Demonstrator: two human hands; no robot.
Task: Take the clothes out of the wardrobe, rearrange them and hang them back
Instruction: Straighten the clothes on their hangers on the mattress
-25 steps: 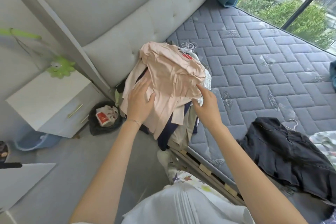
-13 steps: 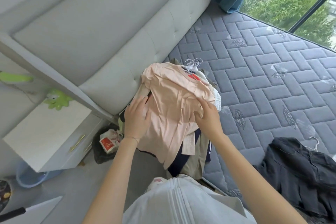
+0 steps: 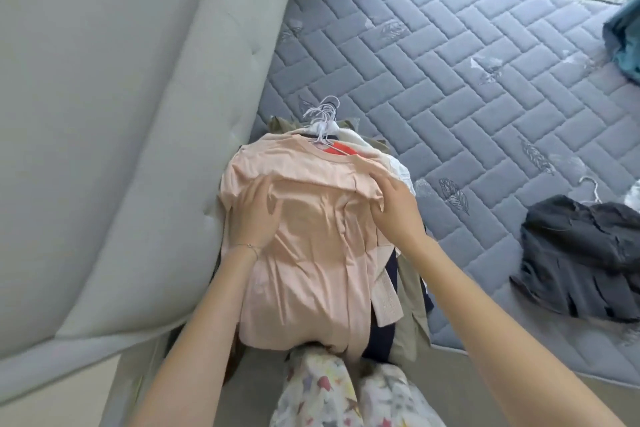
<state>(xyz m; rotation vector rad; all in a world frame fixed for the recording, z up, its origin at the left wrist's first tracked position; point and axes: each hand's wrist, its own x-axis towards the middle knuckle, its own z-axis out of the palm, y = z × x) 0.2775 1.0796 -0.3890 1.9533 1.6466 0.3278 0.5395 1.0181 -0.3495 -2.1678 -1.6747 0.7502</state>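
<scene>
One pink shirt [image 3: 311,253] atop clothes pile [image 3: 410,291] | left hand [image 3: 254,215] flat on it | right hand [image 3: 398,211] pinches sleeve

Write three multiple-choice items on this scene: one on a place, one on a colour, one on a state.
1. Where does the black garment lie? A on the mattress B on the headboard C in a hand
2. What colour is the top on the pile? A blue B pink C green
3. How is the left hand? A flat on the top B round a hanger C in the air

A: it lies on the mattress, apart from the pile.
B: its cloth is pale pink.
A: straight fingers press it.
</scene>
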